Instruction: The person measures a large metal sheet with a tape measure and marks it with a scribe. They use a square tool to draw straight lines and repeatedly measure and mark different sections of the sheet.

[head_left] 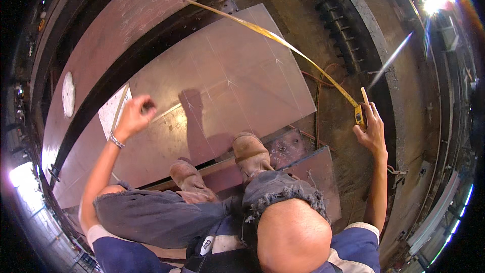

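My right hand (373,132) is closed round a yellow tape measure (359,115) at the right. A pale, slim marking stick (365,94) sticks up from the same fingers. The yellow tape blade (309,59), twisted partway along, runs out to the far left and ends over the farther steel plate (166,0). At the left my left hand (135,116) hovers above the nearer steel plate (237,60), slightly blurred, its fingers loosely curled with a gap to the thumb and nothing visible in them. Beside it lies a white sheet (107,114) with a narrow strip (120,105) on it.
Chalk lines and arrow marks cross the nearer plate. My boots (251,152) are at its near edge, by smaller steel pieces (316,168). A white round piece (68,94) lies far left. Orange hose (318,101) runs beside the plate; a ribbed dark bar (343,35) stands beyond.
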A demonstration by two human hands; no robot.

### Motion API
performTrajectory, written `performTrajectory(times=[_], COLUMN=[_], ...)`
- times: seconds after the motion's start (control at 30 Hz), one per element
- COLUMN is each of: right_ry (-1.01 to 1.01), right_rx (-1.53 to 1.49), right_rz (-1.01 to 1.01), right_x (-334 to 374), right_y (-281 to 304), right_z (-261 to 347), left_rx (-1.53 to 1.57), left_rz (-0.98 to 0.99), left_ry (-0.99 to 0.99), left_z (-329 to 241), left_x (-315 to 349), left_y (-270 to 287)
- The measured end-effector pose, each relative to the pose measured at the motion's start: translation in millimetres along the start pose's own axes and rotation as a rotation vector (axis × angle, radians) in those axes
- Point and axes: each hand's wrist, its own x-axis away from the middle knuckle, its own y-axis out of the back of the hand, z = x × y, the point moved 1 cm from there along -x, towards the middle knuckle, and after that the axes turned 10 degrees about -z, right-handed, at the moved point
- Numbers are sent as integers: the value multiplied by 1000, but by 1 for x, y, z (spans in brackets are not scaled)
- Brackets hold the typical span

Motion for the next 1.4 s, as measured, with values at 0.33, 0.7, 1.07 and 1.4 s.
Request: performTrajectory(times=[0.33,0.7,1.07,1.4], right_ry=[-47,-119,-406,-716], right_rx=[-135,-170,134,-458], right_rz=[-2,-66,-412,-178], right_x=[6,13,27,67], right_y=[7,-10,-36,-137], right_z=[-17,-41,-104,1], left_rx=[-533,-142,201,390], left_rz=[2,308,-113,-286], left_ry=[-583,-266,-329,-90], left_z=[-61,-92,-111,-157], left_x=[-127,-52,-116,-193], left_y=[13,-111,-86,-182])
